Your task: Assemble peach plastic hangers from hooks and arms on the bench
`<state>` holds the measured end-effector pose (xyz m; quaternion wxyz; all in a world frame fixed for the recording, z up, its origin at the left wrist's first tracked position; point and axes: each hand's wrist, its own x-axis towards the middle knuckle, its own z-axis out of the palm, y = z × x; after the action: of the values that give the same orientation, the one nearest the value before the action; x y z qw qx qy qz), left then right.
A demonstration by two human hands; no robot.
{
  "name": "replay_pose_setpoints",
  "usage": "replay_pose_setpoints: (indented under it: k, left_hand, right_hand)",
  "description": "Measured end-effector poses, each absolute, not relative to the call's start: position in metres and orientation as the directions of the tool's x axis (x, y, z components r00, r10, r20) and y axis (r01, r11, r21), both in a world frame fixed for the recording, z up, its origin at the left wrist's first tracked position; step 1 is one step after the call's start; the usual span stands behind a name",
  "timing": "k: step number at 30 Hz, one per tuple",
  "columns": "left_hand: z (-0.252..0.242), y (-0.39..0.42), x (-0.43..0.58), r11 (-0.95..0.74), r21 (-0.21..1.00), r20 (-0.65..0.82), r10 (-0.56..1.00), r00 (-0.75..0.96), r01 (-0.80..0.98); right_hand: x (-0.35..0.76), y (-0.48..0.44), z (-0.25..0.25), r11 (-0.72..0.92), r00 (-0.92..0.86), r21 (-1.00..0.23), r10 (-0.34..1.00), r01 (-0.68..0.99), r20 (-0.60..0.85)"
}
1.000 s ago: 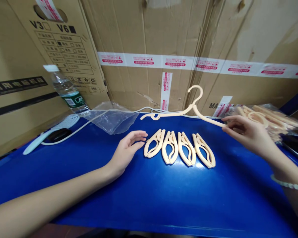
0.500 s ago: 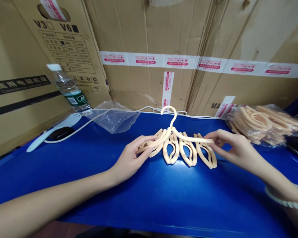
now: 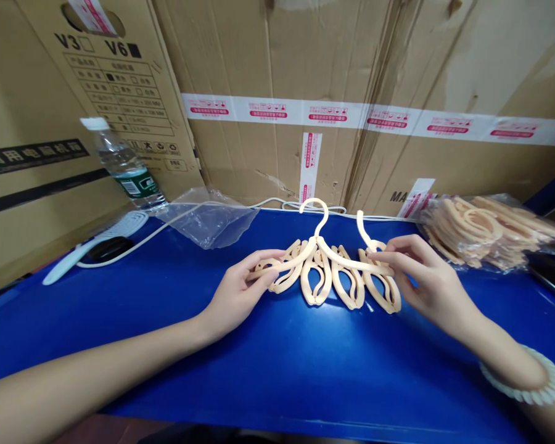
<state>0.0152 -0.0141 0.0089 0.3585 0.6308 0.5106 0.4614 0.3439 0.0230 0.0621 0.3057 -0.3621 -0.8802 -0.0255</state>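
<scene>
Cardboard (image 3: 259, 68) fills the background, crossed by printed tape (image 3: 328, 111), and a blue bench (image 3: 328, 376) is set in front of it. Just above the bench, near its middle, a spread hanger (image 3: 318, 242) is held with its hook toward the far side. Its left end is pinched between the thumb and fingers of the left hand (image 3: 238, 287), and its right arm is gripped near the end by the right hand (image 3: 428, 274). By the right fingers a short curved piece (image 3: 363, 228) sticks up; whether it is joined to the hanger cannot be made out for certain. Beneath and behind the arms, four folded hangers (image 3: 315, 301) are laid in a row, partly covered. More are packed in a clear bag (image 3: 485, 234) at the far right.

The hanger looks to be light, smooth plastic, stiff along each arm but loose at the joints, so it may be folded by uneven pressure. It is best taken by both arms, close to the ends; the thin hook and joints should not be forced.
</scene>
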Motion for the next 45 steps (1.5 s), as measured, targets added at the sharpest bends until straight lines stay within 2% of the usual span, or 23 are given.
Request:
replay_pose_setpoints:
  k: [3,6,8,10,14,17,20,23,25,29,34,37,45]
  left_hand:
    - [0.01,-0.014,0.015,-0.242,0.929,0.242,0.97,0.035,0.28]
    - [0.011,-0.014,0.016,-0.249,0.933,0.25,0.968,0.028,0.26]
    - [0.01,-0.014,0.017,-0.251,0.942,0.254,0.967,0.015,0.224]
    - [0.01,-0.014,0.018,-0.25,0.956,0.255,0.967,-0.009,0.156]
    - [0.009,-0.012,0.019,-0.24,0.97,0.241,0.967,-0.08,0.032]
    - [0.009,-0.011,0.019,-0.228,0.973,0.224,0.97,-0.1,-0.031]
    - [0.009,-0.013,0.022,-0.22,0.973,0.217,0.975,-0.046,-0.077]
    - [0.011,-0.019,0.027,-0.259,0.965,0.259,0.966,-0.002,-0.044]
    - [0.012,-0.023,0.031,-0.305,0.952,0.305,0.952,0.006,0.009]
    - [0.014,-0.028,0.036,-0.343,0.938,0.342,0.939,0.021,0.047]
    - [0.013,-0.028,0.035,-0.362,0.93,0.363,0.932,0.002,0.056]
    - [0.011,-0.028,0.033,-0.383,0.919,0.382,0.924,0.032,0.097]
    - [0.013,-0.03,0.035,-0.507,0.855,0.506,0.862,0.038,0.111]
  right_hand:
    - [0.34,0.02,0.061,0.732,-0.502,-0.412,0.676,0.543,0.539]
    - [0.339,0.019,0.057,0.654,-0.482,-0.616,0.75,0.439,0.453]
    - [0.341,0.021,0.054,0.61,-0.5,-0.64,0.78,0.468,0.378]
    - [0.344,0.024,0.053,0.607,-0.524,-0.613,0.781,0.506,0.341]
    - [0.348,0.029,0.059,0.651,-0.525,-0.564,0.753,0.508,0.396]
    - [0.345,0.029,0.063,0.669,-0.539,-0.571,0.735,0.476,0.412]
    - [0.333,0.023,0.06,0.598,-0.516,-0.69,0.774,0.408,0.366]
    - [0.316,0.013,0.051,0.382,-0.44,-0.891,0.863,0.245,0.248]
    - [0.306,0.008,0.045,0.26,-0.435,-0.958,0.881,0.117,0.186]
    - [0.296,0.0,0.039,0.227,-0.528,-0.974,0.829,0.017,0.184]
    - [0.297,-0.007,0.039,0.394,-0.689,-0.899,0.707,0.194,0.161]
    - [0.299,-0.009,0.04,0.455,-0.725,-0.863,0.668,0.22,0.168]
    - [0.3,-0.012,0.039,0.362,-0.723,-0.92,0.674,0.149,0.148]
